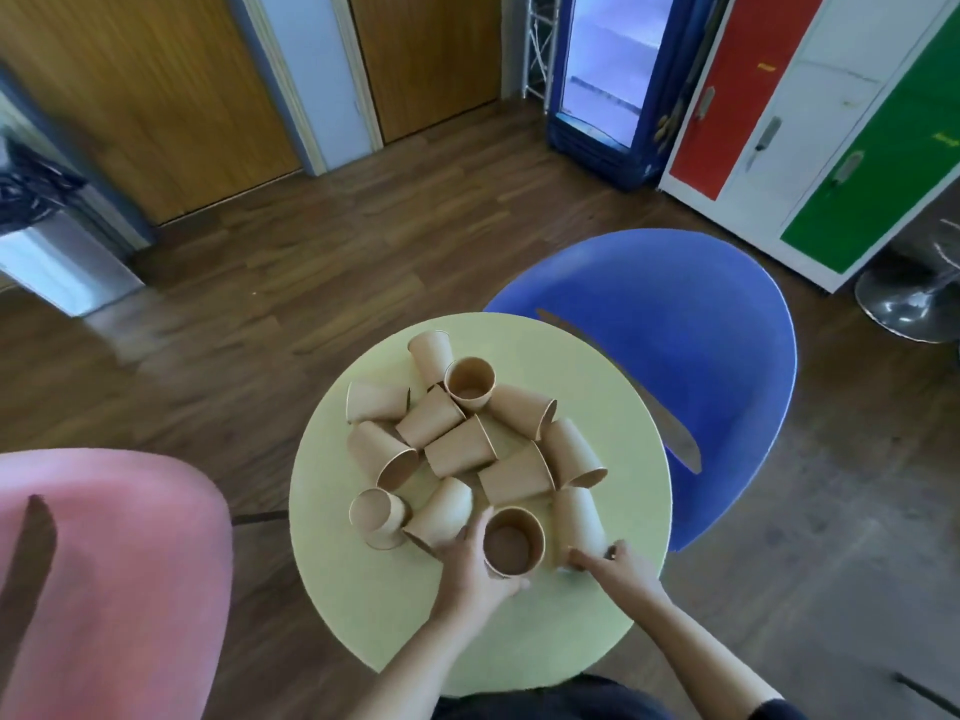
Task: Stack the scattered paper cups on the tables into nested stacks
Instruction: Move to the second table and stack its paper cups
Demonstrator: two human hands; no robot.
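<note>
Several brown paper cups (460,446) lie scattered on a small round pale-green table (363,605), most on their sides. One cup (469,381) stands upright at the far side of the pile. My left hand (475,574) grips an upright cup (511,543) at the near edge of the pile, mouth up. My right hand (618,563) closes its fingers on a cup (579,522) lying on its side just right of that one.
A blue chair (701,356) stands behind and right of the table, a pink chair (104,563) to the left. Coloured lockers (857,148), a blue fridge (608,85) and a chrome stool base (909,298) stand on the wooden floor beyond.
</note>
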